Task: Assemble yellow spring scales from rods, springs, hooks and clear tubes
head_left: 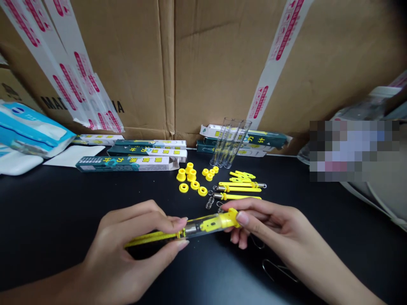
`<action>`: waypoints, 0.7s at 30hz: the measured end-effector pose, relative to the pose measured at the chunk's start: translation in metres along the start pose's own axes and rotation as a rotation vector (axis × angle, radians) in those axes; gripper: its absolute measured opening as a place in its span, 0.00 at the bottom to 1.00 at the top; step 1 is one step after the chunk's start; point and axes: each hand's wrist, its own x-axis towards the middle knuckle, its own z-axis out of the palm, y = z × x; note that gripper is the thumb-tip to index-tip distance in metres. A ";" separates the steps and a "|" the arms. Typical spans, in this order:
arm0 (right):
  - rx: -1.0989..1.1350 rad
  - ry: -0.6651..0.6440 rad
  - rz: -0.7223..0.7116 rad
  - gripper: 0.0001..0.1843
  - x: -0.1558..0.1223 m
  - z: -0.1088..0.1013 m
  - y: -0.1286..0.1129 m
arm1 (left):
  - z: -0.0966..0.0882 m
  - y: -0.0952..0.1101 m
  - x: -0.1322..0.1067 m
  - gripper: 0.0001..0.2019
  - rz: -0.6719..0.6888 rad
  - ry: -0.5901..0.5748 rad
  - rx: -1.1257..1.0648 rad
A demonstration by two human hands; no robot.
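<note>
Between my two hands lies a clear plastic tube (pixel 208 225) with yellow parts and a metal spring inside, apparently a spring scale. My left hand (pixel 133 245) is closed around the tube's left part, thumb and fingertips pinching it near the spring. My right hand (pixel 267 228) pinches the yellow end cap (pixel 229 217) at the tube's right end. Just beyond my hands lie small coil springs (pixel 210 203) and yellow rods with springs (pixel 240 196). Metal wire hooks (pixel 280 270) rest on the table, partly hidden under my right forearm.
Yellow caps (pixel 181 174), yellow rings (pixel 183 188) and small yellow strips (pixel 243 174) lie mid-table. Clear tubes (pixel 227 146) stand upright behind them. Printed narrow boxes (pixel 127 163) lie at the back against a large carton (pixel 206 59). A blue-white packet (pixel 34 129) is at left.
</note>
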 end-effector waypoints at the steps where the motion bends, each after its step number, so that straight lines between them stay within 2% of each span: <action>1: -0.005 -0.014 0.003 0.17 0.000 0.000 0.001 | 0.000 0.000 0.000 0.09 0.003 -0.007 -0.005; 6: -0.013 0.007 -0.012 0.20 0.000 0.000 0.006 | 0.000 -0.001 -0.001 0.09 0.002 -0.018 -0.029; 15: -0.003 0.000 0.002 0.16 -0.012 0.015 0.010 | -0.004 -0.001 0.002 0.08 -0.002 -0.145 -0.055; 19: 0.016 -0.015 -0.045 0.15 -0.011 0.012 0.012 | -0.003 -0.003 -0.001 0.09 -0.015 -0.128 -0.055; 21: 0.038 -0.010 -0.011 0.14 -0.011 0.010 0.009 | -0.001 -0.004 -0.003 0.09 -0.025 -0.100 -0.062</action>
